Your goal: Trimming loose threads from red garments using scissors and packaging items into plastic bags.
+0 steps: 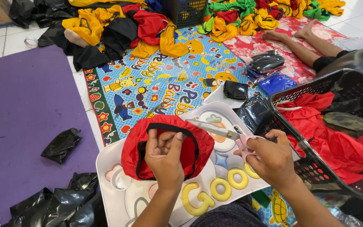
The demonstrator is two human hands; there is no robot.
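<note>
Left hand (163,157) gripping red cap (167,145) — right hand (274,159) holding scissors (221,131)

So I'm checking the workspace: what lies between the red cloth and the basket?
In the head view, the right hand with scissors over the white tray lies between red cloth and basket.

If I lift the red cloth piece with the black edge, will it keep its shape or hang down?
The red cloth piece would probably hang down: it already folds and bulges around the left hand. It looks thin, so likely light. The surface seems smooth and slightly shiny, so it may slide over the white tray. The right hand holds scissors near it.
</note>
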